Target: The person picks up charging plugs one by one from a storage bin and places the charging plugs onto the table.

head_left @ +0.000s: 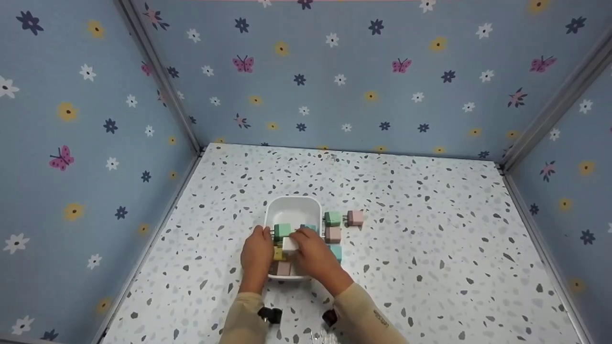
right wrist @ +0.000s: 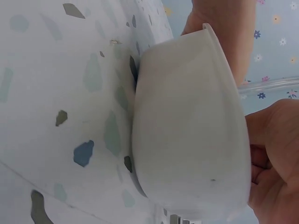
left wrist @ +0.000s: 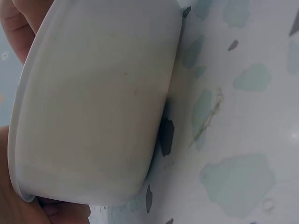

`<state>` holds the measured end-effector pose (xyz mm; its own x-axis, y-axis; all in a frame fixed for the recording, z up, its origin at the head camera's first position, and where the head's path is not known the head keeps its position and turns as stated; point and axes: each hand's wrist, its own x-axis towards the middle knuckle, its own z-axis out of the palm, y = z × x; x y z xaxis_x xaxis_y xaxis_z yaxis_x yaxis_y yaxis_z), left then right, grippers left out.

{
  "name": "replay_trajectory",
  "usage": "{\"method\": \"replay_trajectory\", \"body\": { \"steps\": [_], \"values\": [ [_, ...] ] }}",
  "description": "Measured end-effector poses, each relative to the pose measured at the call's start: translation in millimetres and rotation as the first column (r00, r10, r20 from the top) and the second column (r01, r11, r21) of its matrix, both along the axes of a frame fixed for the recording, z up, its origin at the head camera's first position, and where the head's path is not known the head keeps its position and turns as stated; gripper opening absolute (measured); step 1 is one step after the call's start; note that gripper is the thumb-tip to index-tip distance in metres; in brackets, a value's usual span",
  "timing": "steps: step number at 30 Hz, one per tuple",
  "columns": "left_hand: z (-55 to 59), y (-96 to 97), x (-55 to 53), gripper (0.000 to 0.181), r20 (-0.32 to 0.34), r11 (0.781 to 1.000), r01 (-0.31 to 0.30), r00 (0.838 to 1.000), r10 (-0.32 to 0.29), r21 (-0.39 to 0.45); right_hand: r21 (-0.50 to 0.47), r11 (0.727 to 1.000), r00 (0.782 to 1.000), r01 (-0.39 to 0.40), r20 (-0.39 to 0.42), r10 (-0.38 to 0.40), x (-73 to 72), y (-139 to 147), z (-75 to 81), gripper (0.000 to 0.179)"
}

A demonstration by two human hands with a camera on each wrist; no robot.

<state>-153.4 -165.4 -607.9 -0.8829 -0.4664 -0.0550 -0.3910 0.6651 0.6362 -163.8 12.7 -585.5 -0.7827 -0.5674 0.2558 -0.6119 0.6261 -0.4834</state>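
My right hand pinches a white block above the tub; I cannot tell what my left hand's fingers grip beside it.

White grey-speckled tabletop: we log white rounded-rectangular tub; right of it, mint-green cubic plug, two pink cubic plugs, turquoise block.

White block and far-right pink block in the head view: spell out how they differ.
Place: the white block is over the tub; the pink block rests on the table, right of it. Contact: the right hand grips the white block; no hand touches the pink block. Visibility: fingers partly cover the white block, while the pink block is unobstructed. Both look boxy.
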Motion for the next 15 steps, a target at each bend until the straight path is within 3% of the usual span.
{"method": "replay_trajectory", "body": {
  "steps": [9,15],
  "values": [
    [1.1,0.3,1.3,0.034,-0.004,1.0,-0.009,1.0,0.009,0.001,-0.04,0.999,0.999,-0.012,-0.054,0.01,1.7,12,8.9,0.04],
    [2.0,1.7,0.6,0.033,0.02,1.0,-0.013,1.0,0.013,0.021,-0.043,0.999,1.0,0.013,0.0,-0.013,2.4,18,9.8,0.043]
  ]
}}
